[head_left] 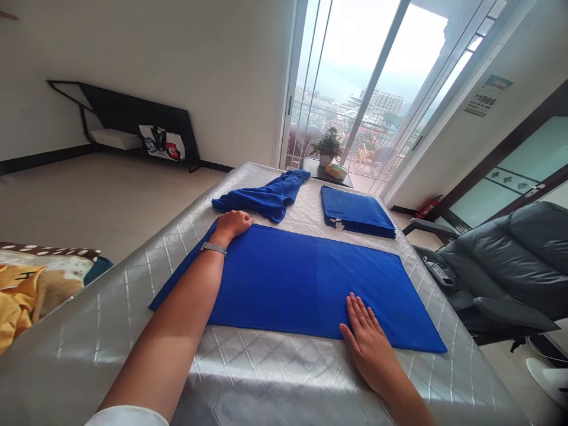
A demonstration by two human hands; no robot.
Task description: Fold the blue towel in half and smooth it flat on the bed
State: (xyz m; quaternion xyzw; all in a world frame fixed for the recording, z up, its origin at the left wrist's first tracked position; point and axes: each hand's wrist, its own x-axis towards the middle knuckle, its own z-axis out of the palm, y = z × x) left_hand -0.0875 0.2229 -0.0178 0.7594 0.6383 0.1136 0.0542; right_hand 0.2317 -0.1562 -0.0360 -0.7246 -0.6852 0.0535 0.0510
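A blue towel (293,284) lies spread flat as a long rectangle on the silver quilted table cover (275,367). At its far left corner, my left hand (235,223) is closed, its curled fingers gripping the edge. My right hand (366,337) rests flat with fingers stretched out on the towel's near edge, right of the middle. Just beyond my left hand lies a crumpled blue towel (270,195). A neat stack of folded blue towels (357,210), with white tags at one corner, sits at the far right.
A grey padded armchair (492,266) stands close to the table's right side. Beyond the far edge, a small dark table holds a potted plant (328,145) and a tissue pack (336,171). Yellow and patterned fabric (26,290) lies at the left.
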